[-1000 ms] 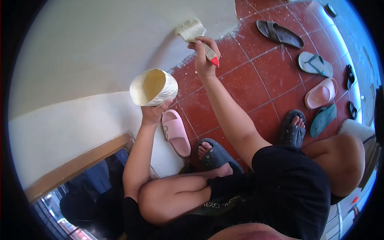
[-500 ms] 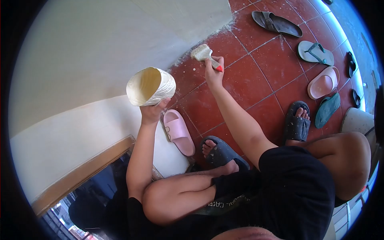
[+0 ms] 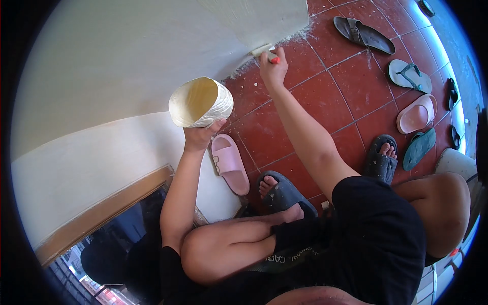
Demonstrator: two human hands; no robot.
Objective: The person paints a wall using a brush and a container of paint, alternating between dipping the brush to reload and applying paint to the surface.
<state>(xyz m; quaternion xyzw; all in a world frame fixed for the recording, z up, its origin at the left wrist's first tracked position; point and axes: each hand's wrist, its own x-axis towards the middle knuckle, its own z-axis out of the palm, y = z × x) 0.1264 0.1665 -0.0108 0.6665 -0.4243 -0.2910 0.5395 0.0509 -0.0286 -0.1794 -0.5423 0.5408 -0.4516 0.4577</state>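
My left hand [image 3: 202, 136] is closed around the lower part of a cream-coated paint tub [image 3: 221, 107], which is tilted so its yellowish inside shows. In my right hand [image 3: 274, 68] is a paintbrush [image 3: 263, 50] with a red-tipped handle, gripped from above. Its pale bristles lie right at the bottom of the white wall [image 3: 203, 46], where wall and floor meet. White splatter marks the red tiled floor [image 3: 305, 91] along that edge.
A pink slide [image 3: 231, 165] lies below the tub. Right of my arm are a dark sandal [image 3: 363, 36], a pale flip-flop [image 3: 406, 75], another pink slide [image 3: 417, 116] and a green flip-flop [image 3: 420, 148]. A wooden frame [image 3: 107, 213] borders the dark glass at lower left.
My right hand has moved the paintbrush up to the wall's bottom edge and turned it. The tub in my left hand sits slightly higher and further right in view.
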